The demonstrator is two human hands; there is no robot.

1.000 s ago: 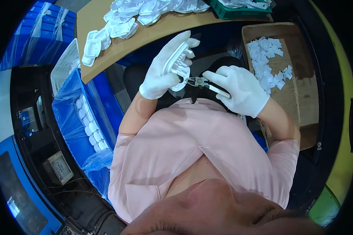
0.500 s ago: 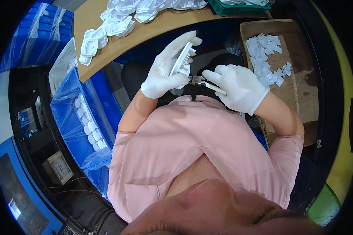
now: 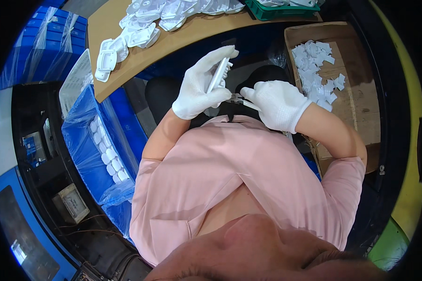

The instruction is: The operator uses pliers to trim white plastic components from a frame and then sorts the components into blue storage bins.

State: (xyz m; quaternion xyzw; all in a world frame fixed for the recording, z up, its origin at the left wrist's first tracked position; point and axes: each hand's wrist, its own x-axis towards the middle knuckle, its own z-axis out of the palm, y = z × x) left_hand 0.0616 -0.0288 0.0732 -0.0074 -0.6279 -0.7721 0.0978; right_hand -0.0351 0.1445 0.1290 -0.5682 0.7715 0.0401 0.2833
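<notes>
In a white glove, my left hand (image 3: 199,91) grips a white molded plastic part (image 3: 219,76) by its edges, tilted on its side with its ribbed face toward the right. My gloved right hand (image 3: 277,105) is closed around a pair of cutting pliers (image 3: 251,104). The jaws point left and lie close to my left thumb, just below the lower end of the part. Whether they touch the plastic is too small to tell. The glove covers much of the plier handles.
A tan table (image 3: 173,49) ahead bears a heap of white plastic parts (image 3: 147,21) and a green crate (image 3: 281,10). White scraps (image 3: 314,58) lie in a cardboard box (image 3: 356,98) at right. At left, a lined blue bin (image 3: 82,154) holds rows of white parts beside a white basket (image 3: 75,84).
My left hand has come slightly down and right, turning the plastic part more upright. My right hand with the pliers has shifted a little left.
</notes>
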